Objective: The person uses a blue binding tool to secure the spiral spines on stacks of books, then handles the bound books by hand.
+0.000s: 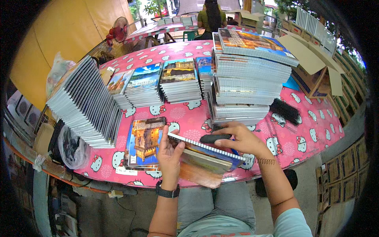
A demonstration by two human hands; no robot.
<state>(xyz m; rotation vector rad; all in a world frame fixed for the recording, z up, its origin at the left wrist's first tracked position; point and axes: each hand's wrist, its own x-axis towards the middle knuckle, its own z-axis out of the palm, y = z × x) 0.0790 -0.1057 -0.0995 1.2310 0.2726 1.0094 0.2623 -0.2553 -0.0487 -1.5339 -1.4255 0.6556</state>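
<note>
My left hand [170, 152] grips the left end of a spiral-bound notebook [205, 160], thumb on one side and fingers on the other. The notebook is tilted over the near table edge, its white coil spine facing up and its lower pages fanned out. At the coil, my right hand [242, 138] is closed around a black-handled tool [215, 138]; a bit of blue shows under the fingers, and the tool's tip is hidden. Beside my left hand lies a small pile of notebooks [144, 142] with a lit building on the cover.
A tall notebook stack [248, 79] stands ahead, a leaning stack [87, 102] at left, lower stacks [179, 81] between. Loose black coils [285, 111] lie on the pink table [302, 148]. Open carton [312, 79] at right, red fan [118, 31] behind, a seated person [211, 17] farther off.
</note>
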